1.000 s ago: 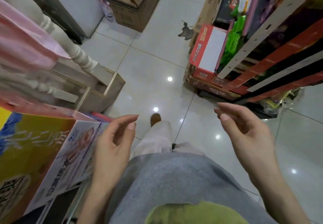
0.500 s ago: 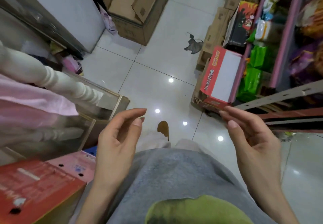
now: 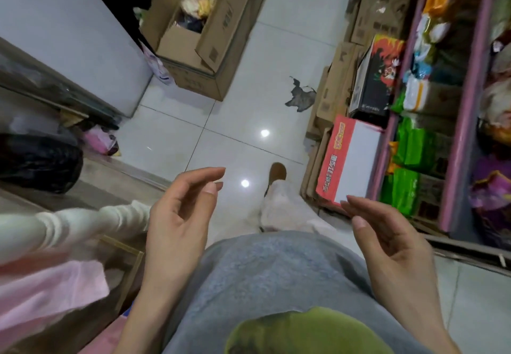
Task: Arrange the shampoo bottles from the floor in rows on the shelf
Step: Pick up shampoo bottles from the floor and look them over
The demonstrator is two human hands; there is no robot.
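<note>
While no shampoo bottle shows anywhere in view, the left hand point(image 3: 177, 223) and right hand point(image 3: 387, 240) hover over the tiled floor point(image 3: 243, 121), fingers loosely spread, holding nothing.

Bare tile floor point(image 3: 235, 121) runs as a lane down the middle, open ahead of both hands. The left hand point(image 3: 179, 215) and right hand point(image 3: 387, 240) hang apart, holding nothing, with free air between them. On the right, a red box point(image 3: 348, 160) and stacked cartons point(image 3: 336, 85) crowd the shelf point(image 3: 467, 99) foot. Ahead left, an open carton point(image 3: 199, 35) narrows the lane; a white post point(image 3: 83, 226) and black bag point(image 3: 38, 160) block the left side
</note>
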